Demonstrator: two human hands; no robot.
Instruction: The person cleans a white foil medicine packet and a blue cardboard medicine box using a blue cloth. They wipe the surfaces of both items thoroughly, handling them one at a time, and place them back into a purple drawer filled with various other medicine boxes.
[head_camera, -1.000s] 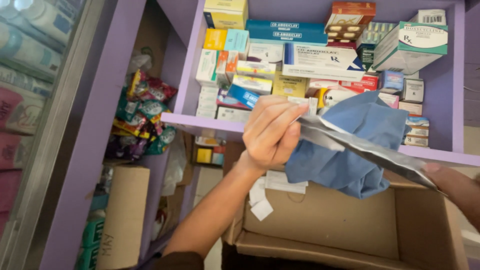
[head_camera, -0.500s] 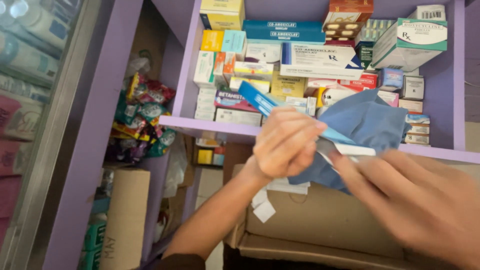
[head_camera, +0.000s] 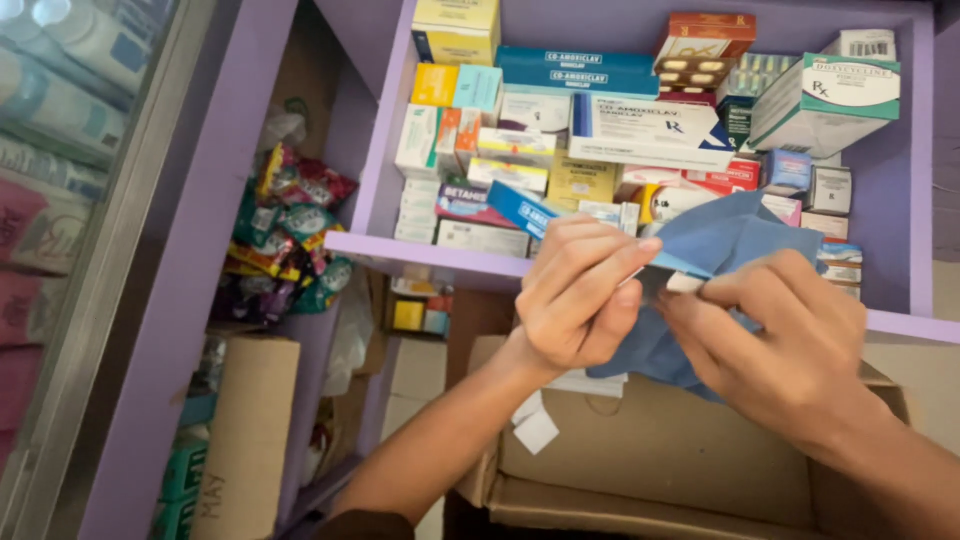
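I see stacked medicine boxes (head_camera: 640, 130) on a purple shelf (head_camera: 420, 255), snack packets (head_camera: 285, 235) left, open cardboard box (head_camera: 660, 465) below.

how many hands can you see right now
2. The left hand and right hand meet at the blue cloth over the cardboard box.

A long blue box (head_camera: 530, 210) held tilted against crumpled blue cloth (head_camera: 715, 245).

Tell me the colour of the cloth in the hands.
Blue cloth, plain, clearest in the head view.
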